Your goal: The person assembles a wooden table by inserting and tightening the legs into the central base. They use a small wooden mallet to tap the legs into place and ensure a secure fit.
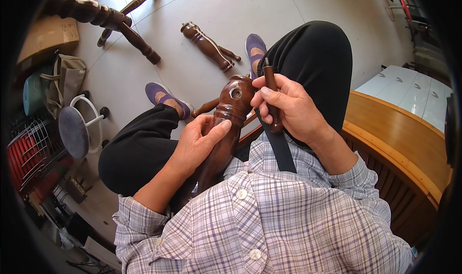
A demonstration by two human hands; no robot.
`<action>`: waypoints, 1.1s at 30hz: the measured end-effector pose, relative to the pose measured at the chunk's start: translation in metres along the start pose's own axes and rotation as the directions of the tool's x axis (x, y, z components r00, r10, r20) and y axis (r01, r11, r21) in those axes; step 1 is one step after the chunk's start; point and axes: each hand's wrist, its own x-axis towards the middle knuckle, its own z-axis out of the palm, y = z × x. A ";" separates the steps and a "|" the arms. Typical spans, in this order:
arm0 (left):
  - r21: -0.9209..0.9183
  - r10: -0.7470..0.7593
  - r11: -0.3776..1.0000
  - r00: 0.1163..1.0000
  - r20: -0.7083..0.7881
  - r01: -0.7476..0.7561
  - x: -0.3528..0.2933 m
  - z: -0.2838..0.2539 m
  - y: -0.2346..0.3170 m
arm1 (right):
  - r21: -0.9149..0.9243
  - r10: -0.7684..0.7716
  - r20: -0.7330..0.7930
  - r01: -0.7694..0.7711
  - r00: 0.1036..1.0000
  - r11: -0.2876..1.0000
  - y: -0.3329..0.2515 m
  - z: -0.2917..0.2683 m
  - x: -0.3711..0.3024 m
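My plaid shirt (250, 211) is nearest, with a dark strap (280, 149) hanging from it. The turned wooden post (222, 151) lies tilted across my lap, its bulbous end pointing away from me and a round hole facing up. My left hand (202, 137) is clasped around the post below the hole, thumb on top. My right hand (291, 105) grips a wooden peg (270, 77), threaded metal tip upward, just beside the bulbous end. The hands are apart. Whether the right fingertips touch the post cannot be determined.

The post's near end is hidden by my left forearm and shirt. A thin spindle (204, 107) emerges beyond the post; its other end is concealed.

To my right, the curved edge of a wooden seat (399, 137) limits the elbow side. My purple shoes (161, 93) bracket the post's far end. Beyond, the pale floor (192, 2) extends between a turned leg (207, 46) and a dark stand (137, 42), which are well apart; the stand's upper part is cut off.

At left are a round stool (74, 132), a beige bag (67, 79) and a cardboard box (53, 38) bearing small handwritten marks. Objects along the left rim are hard to identify.
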 end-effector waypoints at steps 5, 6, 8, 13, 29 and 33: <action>-0.030 0.022 0.999 0.999 0.049 -0.020 0.006 0.004 -0.002 | -0.034 -0.007 -0.097 0.004 0.995 0.999 0.018 -0.005 0.001; -0.032 0.036 0.999 0.999 0.041 -0.034 0.008 0.005 -0.002 | -0.026 -0.018 -0.107 0.015 0.994 1.000 0.021 -0.005 0.002; -0.046 0.046 0.998 0.999 0.026 -0.045 0.008 0.006 0.001 | -0.011 -0.048 -0.125 0.047 0.991 0.999 0.028 -0.005 0.003; -0.088 0.011 0.996 0.999 0.038 -0.007 -0.004 0.003 0.012 | 0.027 -0.128 -0.182 0.135 0.975 0.990 0.036 -0.001 0.001; -0.040 0.169 0.985 0.984 0.062 -0.167 -0.038 0.006 0.013 | 0.194 -0.100 -0.017 0.101 0.995 0.976 0.042 0.008 -0.005; 0.268 0.255 0.934 0.966 -0.045 -0.234 -0.051 0.023 0.024 | 0.163 -0.105 0.023 0.100 0.994 0.982 0.035 0.011 -0.006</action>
